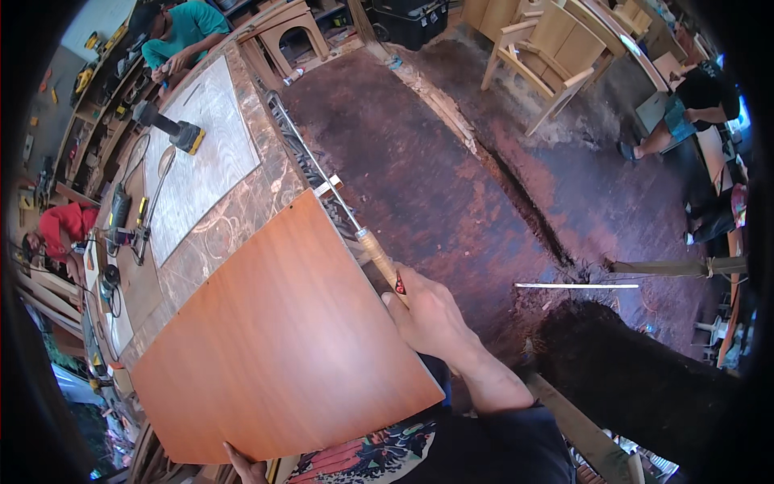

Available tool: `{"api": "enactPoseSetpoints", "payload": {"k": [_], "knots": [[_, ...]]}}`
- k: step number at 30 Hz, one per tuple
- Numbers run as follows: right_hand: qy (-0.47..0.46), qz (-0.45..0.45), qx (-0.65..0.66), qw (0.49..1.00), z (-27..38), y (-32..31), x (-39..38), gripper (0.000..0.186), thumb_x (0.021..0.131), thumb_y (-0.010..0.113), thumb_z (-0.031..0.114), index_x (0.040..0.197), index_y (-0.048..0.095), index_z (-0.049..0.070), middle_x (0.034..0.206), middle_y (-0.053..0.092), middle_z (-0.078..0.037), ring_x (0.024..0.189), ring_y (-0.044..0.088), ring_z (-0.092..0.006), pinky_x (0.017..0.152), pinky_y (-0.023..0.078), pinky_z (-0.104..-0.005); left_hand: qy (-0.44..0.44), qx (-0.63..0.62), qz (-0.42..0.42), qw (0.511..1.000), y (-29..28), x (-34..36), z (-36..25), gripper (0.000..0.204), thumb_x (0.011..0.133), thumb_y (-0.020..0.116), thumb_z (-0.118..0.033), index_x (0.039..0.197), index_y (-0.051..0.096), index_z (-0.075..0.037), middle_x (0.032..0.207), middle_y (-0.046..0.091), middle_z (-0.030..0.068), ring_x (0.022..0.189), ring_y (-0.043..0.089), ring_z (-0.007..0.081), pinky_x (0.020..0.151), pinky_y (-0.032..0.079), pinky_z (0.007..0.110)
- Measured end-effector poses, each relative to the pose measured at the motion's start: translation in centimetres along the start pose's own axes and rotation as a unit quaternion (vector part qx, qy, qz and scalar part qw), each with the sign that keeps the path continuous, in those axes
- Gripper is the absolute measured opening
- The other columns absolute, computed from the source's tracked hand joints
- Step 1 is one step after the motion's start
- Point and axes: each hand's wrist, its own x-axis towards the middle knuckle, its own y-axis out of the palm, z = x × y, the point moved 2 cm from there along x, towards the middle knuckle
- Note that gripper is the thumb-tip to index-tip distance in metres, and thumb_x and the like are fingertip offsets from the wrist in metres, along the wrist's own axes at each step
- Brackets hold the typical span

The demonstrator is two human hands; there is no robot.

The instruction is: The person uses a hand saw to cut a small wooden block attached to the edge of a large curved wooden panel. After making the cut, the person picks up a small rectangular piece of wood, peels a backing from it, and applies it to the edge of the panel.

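Note:
A large reddish-brown wood panel (282, 339) lies tilted across the near end of the workbench (214, 242), overhanging toward me. My left hand (244, 466) grips its near edge, thumb on top and the other fingers mostly hidden below. At the panel's right edge, my right hand (431, 315) is closed round the end of a tan handle (377, 252). From that handle a long, thin metal bar (310, 153) runs away along the bench's right side. A small pale wood block (328, 185) sits against the bar. A red patch shows at the handle's end beside my fingers.
A cordless drill (173, 129) stands on a grey board (205, 153) on the bench. Other power tools (121, 222) and cables lie left. One person in teal (189, 36) and another in red (60, 230) are beyond the bench. A wooden chair (540, 60) stands far right.

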Motion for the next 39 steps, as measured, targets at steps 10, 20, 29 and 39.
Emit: {"api": "enactPoseSetpoints", "payload": {"k": [10,20,29,39], "knots": [[0.023,0.033,-0.070,0.997,1.3,3.3,0.3,0.061,0.099,0.058,0.017,0.150,0.037,-0.009,0.092,0.067,-0.037,0.087,0.068,-0.0528,0.079,0.054,-0.0568,0.005,-0.056,-0.018,0.998,0.1,1.9,4.4,0.073,0.097,0.058,-0.063,0.154,0.044,-0.018,0.156,0.048,0.0056,0.142,0.045,0.0313,0.116,0.037,0.061],[0.042,0.098,-0.115,0.988,1.5,3.3,1.1,0.060,0.100,0.056,0.018,0.151,0.037,-0.008,0.100,0.069,-0.034,0.093,0.067,-0.0527,0.088,0.053,-0.0561,0.024,-0.042,-0.021,0.999,-4.2,5.1,5.5,0.080,0.094,0.062,-0.065,0.156,0.041,-0.019,0.158,0.044,0.0057,0.142,0.044,0.0305,0.115,0.040,0.056],[0.012,0.118,-0.130,0.984,0.7,3.4,1.2,0.060,0.100,0.056,0.019,0.150,0.036,-0.010,0.091,0.070,-0.030,0.084,0.070,-0.0490,0.079,0.055,-0.0565,0.002,0.008,-0.002,1.000,-0.9,3.7,4.6,0.082,0.094,0.060,-0.068,0.156,0.040,-0.019,0.159,0.044,0.0065,0.142,0.044,0.0308,0.114,0.040,0.055],[0.035,0.143,-0.117,0.982,0.6,3.3,1.7,0.060,0.101,0.057,0.019,0.150,0.039,-0.011,0.088,0.070,-0.028,0.081,0.071,-0.0453,0.074,0.056,-0.0544,-0.017,0.055,0.025,0.998,1.0,2.3,4.1,0.082,0.094,0.058,-0.069,0.156,0.040,-0.019,0.159,0.044,0.0066,0.142,0.044,0.0309,0.115,0.040,0.055]]}}
